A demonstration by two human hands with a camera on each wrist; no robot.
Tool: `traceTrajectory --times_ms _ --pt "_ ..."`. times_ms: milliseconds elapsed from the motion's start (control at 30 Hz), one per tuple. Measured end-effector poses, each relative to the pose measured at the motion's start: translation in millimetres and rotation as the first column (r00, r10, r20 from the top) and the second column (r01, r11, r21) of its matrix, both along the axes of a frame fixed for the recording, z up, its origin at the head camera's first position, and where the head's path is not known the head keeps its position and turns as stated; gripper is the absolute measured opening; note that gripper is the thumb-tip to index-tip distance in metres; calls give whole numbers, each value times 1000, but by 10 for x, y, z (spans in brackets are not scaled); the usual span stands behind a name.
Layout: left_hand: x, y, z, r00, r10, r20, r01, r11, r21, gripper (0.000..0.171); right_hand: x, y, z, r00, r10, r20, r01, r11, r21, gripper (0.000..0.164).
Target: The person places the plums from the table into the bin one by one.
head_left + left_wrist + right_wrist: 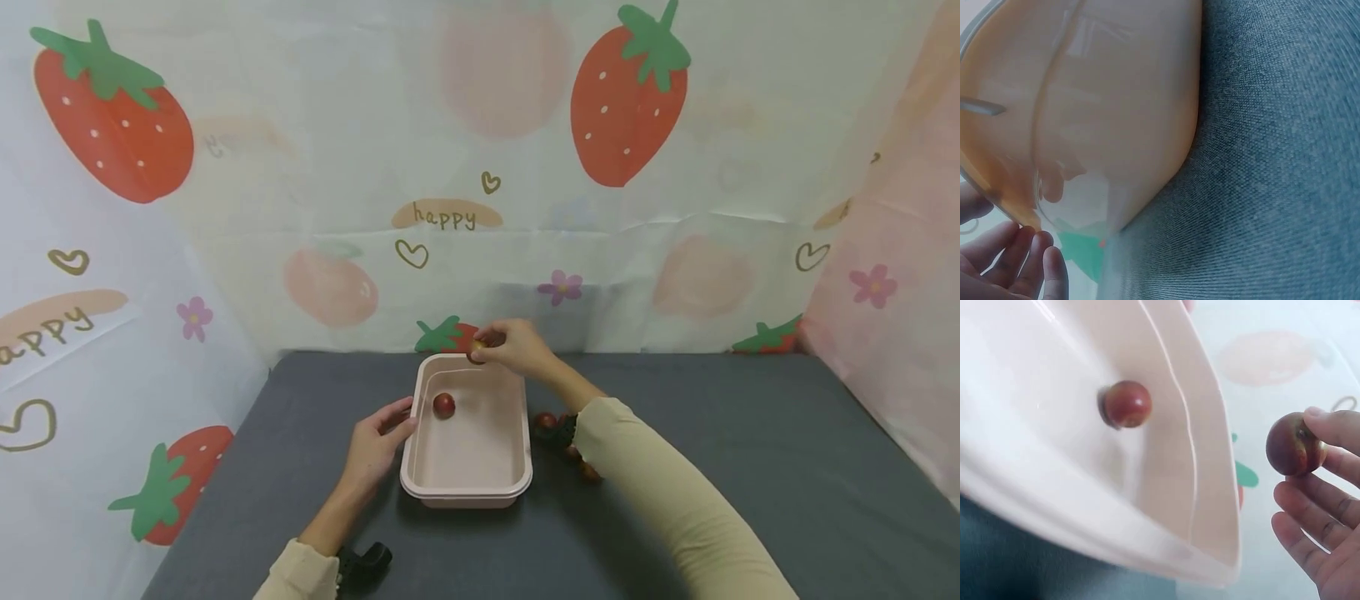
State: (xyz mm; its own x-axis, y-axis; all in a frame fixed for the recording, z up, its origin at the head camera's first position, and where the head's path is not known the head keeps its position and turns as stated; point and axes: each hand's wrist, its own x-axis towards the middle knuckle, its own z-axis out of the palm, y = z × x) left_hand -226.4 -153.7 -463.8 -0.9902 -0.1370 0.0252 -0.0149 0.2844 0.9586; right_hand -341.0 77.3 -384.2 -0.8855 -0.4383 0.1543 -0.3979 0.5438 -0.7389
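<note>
Strawberry-printed sheeting [630, 108] hangs behind a dark grey tabletop [712, 433], on which sits a pale pink rectangular container [468, 462], its shorter end facing the person.

At the container's 12 o'clock, by the far rim, the right hand [520, 348] grips a dark red plum [1288, 447]: thumb on one side near the stem dimple, bent fingers on the other. Whether it is over the cavity or just outside the rim is hard to tell. Such fruit should be light and fairly firm, with a thin skin that could bruise under a hard pinch; its smooth, rounded surface may slip or roll. Opposite sides at its widest part look the best hold, squeezed gently.

Inside the container lies a single red plum [444, 406], at about 11 o'clock from the centre, close to the left wall; the floor around it shows bare. More loose plums [546, 421] lie on the tabletop at 3 to 4 o'clock, partly hidden by the right sleeve [675, 492].

At 9 o'clock, the left hand [375, 446] touches the container's rim with relaxed fingers, not wrapped around it. The tub looks thin-walled, light and somewhat flexible, so the rim seems its sturdiest handhold.
</note>
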Motion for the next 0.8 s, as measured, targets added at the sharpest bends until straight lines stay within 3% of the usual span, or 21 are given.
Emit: traceTrajectory --times_ms 133,433,800 --pt "-19 -9 -1 1000 -1 -17 1 1000 3 41 15 -106 -6 1000 13 -27 -12 999 36 31" --pt "-47 -15 -38 1000 -3 -18 3 1000 -1 40 60 -242 -74 1000 16 -3 -16 998 54 27" --pt "-8 4 11 1000 -4 -22 4 1000 5 40 66 -366 -122 1000 6 20 -8 991 134 26"
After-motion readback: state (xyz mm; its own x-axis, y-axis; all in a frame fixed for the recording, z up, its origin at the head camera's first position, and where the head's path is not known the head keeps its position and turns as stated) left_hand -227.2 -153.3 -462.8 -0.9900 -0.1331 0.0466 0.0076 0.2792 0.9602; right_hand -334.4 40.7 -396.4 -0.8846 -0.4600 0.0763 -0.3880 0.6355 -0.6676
